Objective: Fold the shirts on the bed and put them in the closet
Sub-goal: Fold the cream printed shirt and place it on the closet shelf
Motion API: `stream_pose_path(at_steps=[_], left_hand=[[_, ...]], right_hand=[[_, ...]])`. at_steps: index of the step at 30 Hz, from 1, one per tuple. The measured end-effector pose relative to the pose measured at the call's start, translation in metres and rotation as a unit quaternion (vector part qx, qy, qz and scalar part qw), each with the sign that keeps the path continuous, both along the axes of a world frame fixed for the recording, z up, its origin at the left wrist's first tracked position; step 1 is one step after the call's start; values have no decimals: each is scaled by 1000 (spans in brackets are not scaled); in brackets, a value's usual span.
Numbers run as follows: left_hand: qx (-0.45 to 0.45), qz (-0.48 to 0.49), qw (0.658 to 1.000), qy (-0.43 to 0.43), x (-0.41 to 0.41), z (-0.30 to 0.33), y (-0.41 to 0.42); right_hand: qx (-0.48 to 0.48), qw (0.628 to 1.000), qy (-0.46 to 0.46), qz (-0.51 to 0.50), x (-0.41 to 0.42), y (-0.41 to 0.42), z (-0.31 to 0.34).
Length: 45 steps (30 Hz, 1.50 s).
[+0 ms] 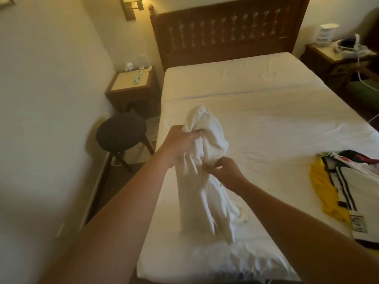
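A white shirt point(207, 181) hangs bunched above the bed point(256, 111), its lower end trailing onto the sheet. My left hand point(180, 144) grips the shirt near its top, fingers curled into the cloth. My right hand point(225, 171) pinches a fold of the same shirt lower down, just right of the left hand. A pile of other shirts point(344, 181), yellow, white with black stripes and some red, lies at the bed's right edge.
A round dark stool point(121, 134) stands left of the bed, with a nightstand point(131, 85) behind it. A wooden headboard point(225, 27) closes the far end. Another nightstand point(332, 54) with cables and white items sits at the right.
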State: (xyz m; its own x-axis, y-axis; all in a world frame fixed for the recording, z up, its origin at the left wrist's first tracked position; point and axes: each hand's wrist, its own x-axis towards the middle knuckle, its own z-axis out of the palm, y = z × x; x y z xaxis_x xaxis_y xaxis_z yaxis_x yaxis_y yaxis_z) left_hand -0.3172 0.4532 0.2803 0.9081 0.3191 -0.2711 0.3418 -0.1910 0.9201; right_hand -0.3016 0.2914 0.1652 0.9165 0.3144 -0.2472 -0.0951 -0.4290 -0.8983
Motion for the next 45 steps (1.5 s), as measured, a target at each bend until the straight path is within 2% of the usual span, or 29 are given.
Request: stream_pose_path(at_steps=[5, 7, 10, 12, 14, 16, 18, 21, 25, 27, 30, 32, 34, 37, 40, 42, 45], left_hand=[[6, 36, 999, 15, -15, -6, 39], [64, 77, 994, 53, -25, -16, 62], [225, 56, 965, 125, -40, -29, 83], [303, 10, 949, 92, -41, -26, 77], [330, -80, 940, 38, -36, -15, 57], [261, -176, 949, 15, -26, -8, 34], [171, -218, 961, 26, -14, -11, 18], [163, -244, 956, 14, -7, -18, -3], [97, -232, 967, -28, 0, -11, -17], [51, -196, 978, -54, 4, -3, -10], [4, -145, 988, -51, 8, 9, 10], [23, -164, 985, -39, 10, 12, 16], [63, -207, 976, -16, 11, 13, 7], [141, -283, 948, 31, 11, 9, -23], [196, -331, 922, 38, 13, 5, -49], [213, -332, 918, 42, 16, 8, -57], [211, -279, 936, 39, 17, 15, -57]], right_hand=[[43, 995, -14, -91, 14, 5, 4], [59, 991, -42, -108, 19, 4, 15], [27, 990, -125, -51, 26, 8, 38], [16, 987, -161, 24, 27, 12, 57], [1, 979, -174, 106, 26, 17, 75], [-14, 972, -177, 151, 25, 16, 89], [-30, 971, -185, 150, 25, 5, 99], [-95, 969, -191, 128, 21, -24, 94], [-230, 950, -186, 98, 14, -70, 41], [-286, 945, -154, 44, 10, -106, 9], [-292, 952, -84, -46, 0, -153, -26], [-233, 967, -68, -72, -1, -157, -33], [-152, 986, -51, -53, 3, -138, -30], [-86, 993, -67, 42, 10, -93, -13], [-30, 987, -100, 123, 19, -63, 10], [-46, 983, -87, 154, 30, -58, 14], [-99, 976, -36, 189, 46, -69, 3]])
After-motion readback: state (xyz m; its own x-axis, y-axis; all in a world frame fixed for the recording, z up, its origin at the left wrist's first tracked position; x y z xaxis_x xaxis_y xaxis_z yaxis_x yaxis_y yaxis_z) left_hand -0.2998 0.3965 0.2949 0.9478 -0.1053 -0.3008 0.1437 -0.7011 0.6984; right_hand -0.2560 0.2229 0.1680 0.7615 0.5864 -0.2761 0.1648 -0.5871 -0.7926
